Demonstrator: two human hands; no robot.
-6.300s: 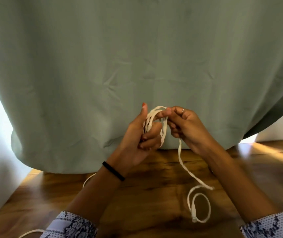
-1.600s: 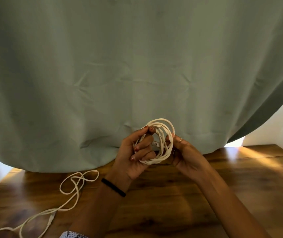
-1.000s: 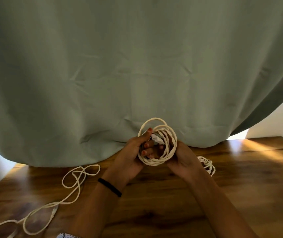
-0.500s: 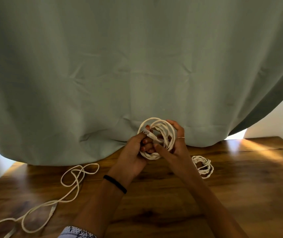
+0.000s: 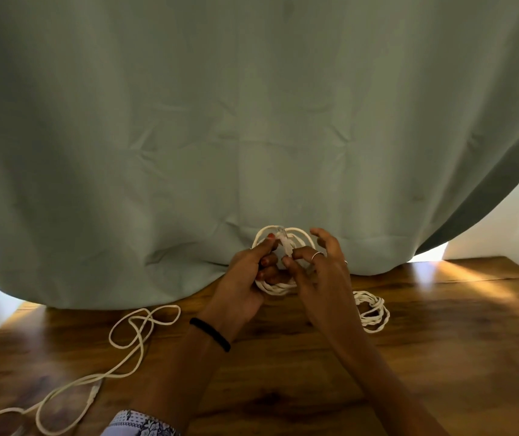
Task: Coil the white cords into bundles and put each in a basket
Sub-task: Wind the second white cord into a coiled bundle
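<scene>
Right hand (image 5: 321, 278) now opened since half a second ago, fingers (image 5: 324, 239) spread wide beside the coiled cord (image 5: 278, 286), plug end now upright. Left hand (image 5: 245, 278) clamped on that coil, held above the tabletop (image 5: 440, 357). Three white cords: one held, one finished bundle (image 5: 373, 311) at right, one loose cord (image 5: 132, 335) at left. Green curtain (image 5: 251, 121) behind.

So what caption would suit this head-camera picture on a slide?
Both hands, left hand and right hand, finish a cord coil; a bundle and loose cord lie on the table.
</scene>
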